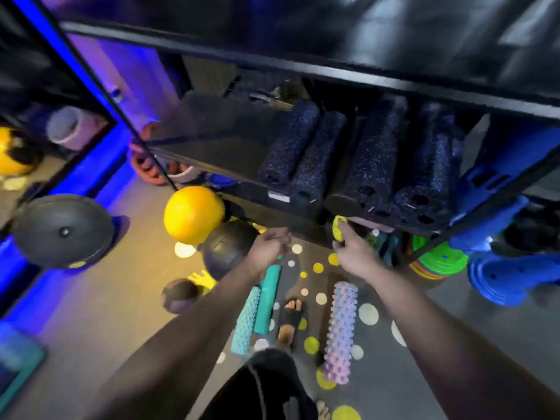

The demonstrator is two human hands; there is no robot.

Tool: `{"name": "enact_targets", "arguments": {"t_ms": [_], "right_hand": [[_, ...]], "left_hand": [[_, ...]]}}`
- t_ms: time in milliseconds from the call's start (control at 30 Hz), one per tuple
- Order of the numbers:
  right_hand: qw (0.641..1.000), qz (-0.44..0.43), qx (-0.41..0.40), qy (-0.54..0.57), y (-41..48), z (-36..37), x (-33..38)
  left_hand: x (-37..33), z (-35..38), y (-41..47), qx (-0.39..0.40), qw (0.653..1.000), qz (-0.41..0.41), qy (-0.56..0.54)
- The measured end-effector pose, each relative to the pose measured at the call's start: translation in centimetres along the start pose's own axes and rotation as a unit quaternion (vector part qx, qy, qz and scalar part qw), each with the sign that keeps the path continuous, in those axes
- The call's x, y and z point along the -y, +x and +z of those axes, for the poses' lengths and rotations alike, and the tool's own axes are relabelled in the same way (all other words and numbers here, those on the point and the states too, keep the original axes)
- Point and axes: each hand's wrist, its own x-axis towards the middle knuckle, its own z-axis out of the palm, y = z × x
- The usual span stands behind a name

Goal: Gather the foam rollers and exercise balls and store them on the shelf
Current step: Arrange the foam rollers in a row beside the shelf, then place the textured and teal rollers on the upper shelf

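Observation:
My right hand point(354, 253) grips a small yellow-green ball point(338, 228) just under the front edge of the black shelf point(230, 174). My left hand point(268, 247) hovers beside it with fingers curled and nothing visible in them. Several dark speckled foam rollers point(306, 153) lie side by side on the shelf. On the floor lie a spiky pink-lilac roller point(341, 331), two teal rollers point(253, 313), a yellow ball point(194, 215), a black ball point(227, 247) and a small dark ball point(180, 295).
A large black ball point(62, 230) rests at the left by a blue-lit mirror wall. Green discs point(439, 260) and blue plastic pieces point(509, 280) sit at the right under the shelf. My sandalled foot point(291, 319) stands on the dotted floor between the rollers.

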Motion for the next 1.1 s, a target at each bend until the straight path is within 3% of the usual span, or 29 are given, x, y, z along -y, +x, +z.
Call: {"name": "enact_targets", "arguments": {"t_ms": [200, 333, 467, 667, 833, 933, 1100], "right_hand": [[0.991, -0.075, 0.098, -0.05, -5.5, 9.1, 5.0], [0.988, -0.081, 0.13, -0.028, -7.3, 14.9, 8.9], [0.987, -0.069, 0.145, -0.006, -7.1, 21.4, 11.2], [0.992, 0.052, 0.117, 0.021, -5.3, 33.2, 11.4], [0.979, 0.138, 0.128, 0.075, -3.6, 41.2, 10.9], [0.978, 0.171, 0.064, 0.105, -1.8, 43.7, 9.4], [0.969, 0.232, 0.022, 0.08, 3.5, 48.5, 0.7]], "left_hand": [[6.4, -11.5, -10.9, -0.083, 0.996, 0.016, -0.015], [8.4, -20.4, -15.6, -0.154, 0.986, -0.027, -0.053], [9.6, -25.5, -17.5, -0.137, 0.99, -0.029, -0.015], [18.0, -32.0, -12.3, -0.123, 0.986, -0.11, -0.011], [23.6, -35.7, -5.8, -0.042, 0.982, -0.185, 0.009], [24.9, -35.1, -0.5, -0.004, 0.982, -0.184, 0.049], [31.0, -29.8, 10.6, 0.031, 0.974, -0.156, 0.159]]}}
